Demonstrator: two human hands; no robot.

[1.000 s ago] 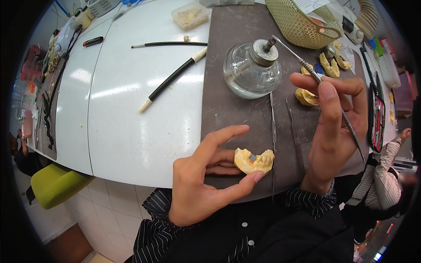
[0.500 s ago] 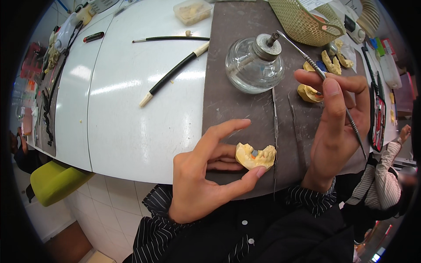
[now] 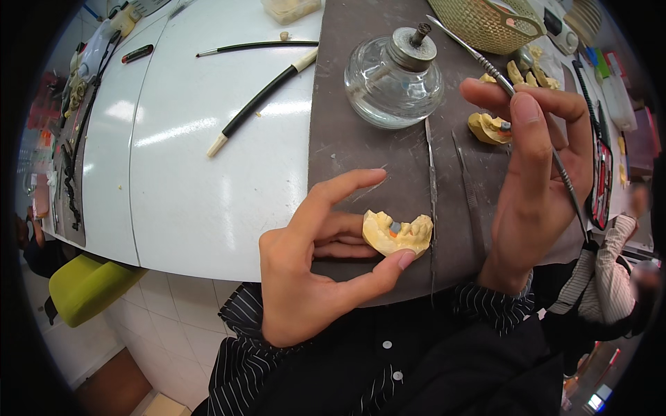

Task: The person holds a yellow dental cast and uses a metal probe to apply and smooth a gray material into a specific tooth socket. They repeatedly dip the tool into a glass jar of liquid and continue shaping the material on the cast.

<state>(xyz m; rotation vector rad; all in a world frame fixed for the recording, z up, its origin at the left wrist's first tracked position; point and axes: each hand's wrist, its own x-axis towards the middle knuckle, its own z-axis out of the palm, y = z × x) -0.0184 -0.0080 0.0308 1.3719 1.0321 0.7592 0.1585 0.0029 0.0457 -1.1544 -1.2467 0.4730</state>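
Between the thumb and lower fingers of my left hand (image 3: 312, 270) rests a yellow plaster dental model (image 3: 397, 237), a partial arch with a grey tooth and an orange patch in its gap. The index finger of that hand stretches out, free of the model. My right hand (image 3: 538, 166) grips a thin metal dental carver (image 3: 485, 64) like a pen, its flat tip raised to the upper left. Behind that hand lies another plaster model (image 3: 489, 129) with a grey tooth. A glass spirit lamp (image 3: 395, 83), unlit as far as I can see, stands beyond my hands.
Two slim metal instruments lie on the brown mat (image 3: 340, 156). A black-handled knife (image 3: 260, 104) with pale ends and a thin brush (image 3: 257, 47) are on the white table. A woven basket (image 3: 479, 28) and more plaster models (image 3: 527, 75) stand at the far right. Another person's striped sleeve (image 3: 610, 256) shows.
The view has shifted a little, so the table things sit higher and more left. My left hand has tilted the model, showing more of the grey tooth. Both grips stay the same.
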